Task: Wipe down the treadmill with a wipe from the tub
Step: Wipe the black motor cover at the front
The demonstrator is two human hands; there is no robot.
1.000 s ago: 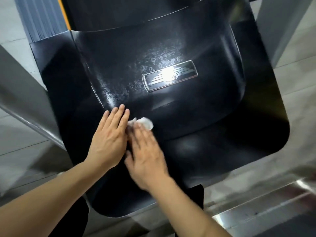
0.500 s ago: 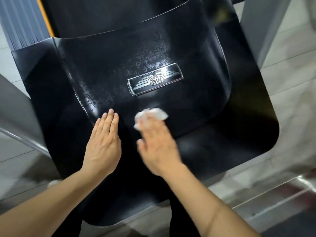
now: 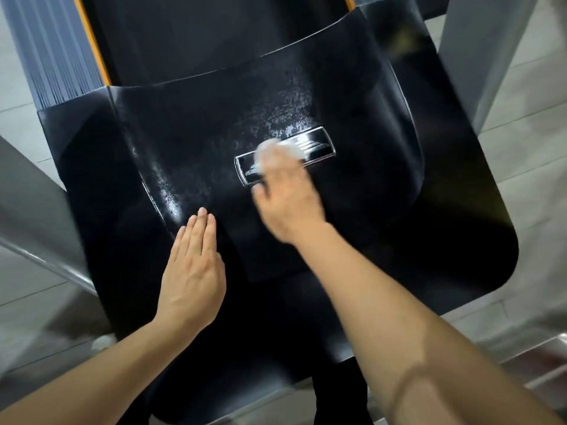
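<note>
Right now the wipe is lying bunched under the right hand, pressing it onto the emblem plate mid-cover, its long axis running toward the treadmill cover's right edge, while the left hand is resting flat, fingers straight, nearer the front edge.

No readable text, number or brand anywhere. Only a chrome-rimmed rectangular emblem plate set in the glossy black plastic treadmill motor cover, its middle hidden beneath the blurred right hand and crumpled white wipe, with just wing-like silver ridges showing at either end. Nothing printed on the orange edge strips or the grey metal uprights either.
</note>
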